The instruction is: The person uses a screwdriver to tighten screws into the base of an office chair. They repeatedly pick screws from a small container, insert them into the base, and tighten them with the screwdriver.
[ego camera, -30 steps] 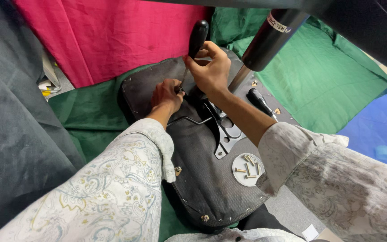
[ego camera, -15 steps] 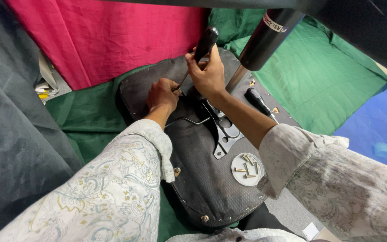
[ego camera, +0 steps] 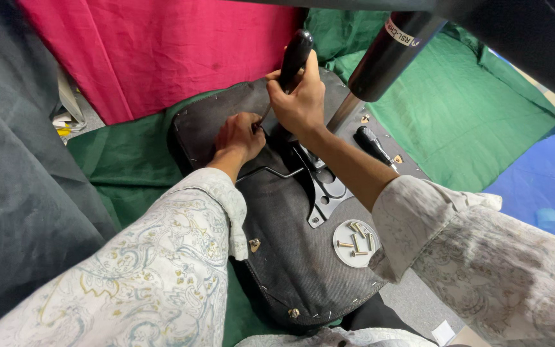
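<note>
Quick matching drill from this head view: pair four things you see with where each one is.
Things:
1 screwdriver
2 loose screws
3 left hand
4 second tool

Places:
A in a round white lid
B lying beside the black cylinder
C gripped in the right hand
D resting on the dark seat underside

Pairs: 1-C, 2-A, 3-D, 4-B

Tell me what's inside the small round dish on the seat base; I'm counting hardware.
The round dish holds several loose brass-coloured screws, lying criss-crossed. Its right edge is covered by the right sleeve, so any screws there can't be seen.
</note>
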